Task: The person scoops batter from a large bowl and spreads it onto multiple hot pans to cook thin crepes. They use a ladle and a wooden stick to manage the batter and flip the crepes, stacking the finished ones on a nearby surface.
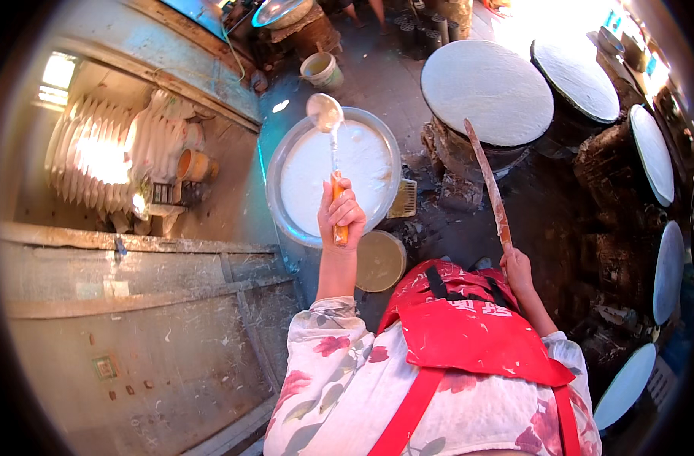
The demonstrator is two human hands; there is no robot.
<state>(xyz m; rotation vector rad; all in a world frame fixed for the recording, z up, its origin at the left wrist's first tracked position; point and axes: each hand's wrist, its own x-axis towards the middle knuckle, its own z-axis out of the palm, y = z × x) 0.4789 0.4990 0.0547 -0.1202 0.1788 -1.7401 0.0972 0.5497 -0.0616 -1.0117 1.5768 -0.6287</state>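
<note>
My left hand (342, 214) grips the orange handle of a metal ladle (324, 112). The ladle is raised over a wide metal basin (274, 182) of thick white liquid (304, 176), and its bowl is smeared with white. In my right hand (517, 268) is a long, flat wooden stick (488, 176), stained with white residue. It points away from me, its tip overlapping the near edge of a large round white surface (486, 85). Whether the tip touches that surface, I cannot tell. This round surface rests on a rough, crusted stand (438, 149).
Several more round white surfaces curve along the right, including one (575, 80) beside the first. A tub of murky liquid (380, 262) and a plastic basket (404, 199) adjoin the basin. Beyond stands a bucket (322, 71). Stacked sacks (90, 154) fill the left room. A person's legs (375, 14) show at top.
</note>
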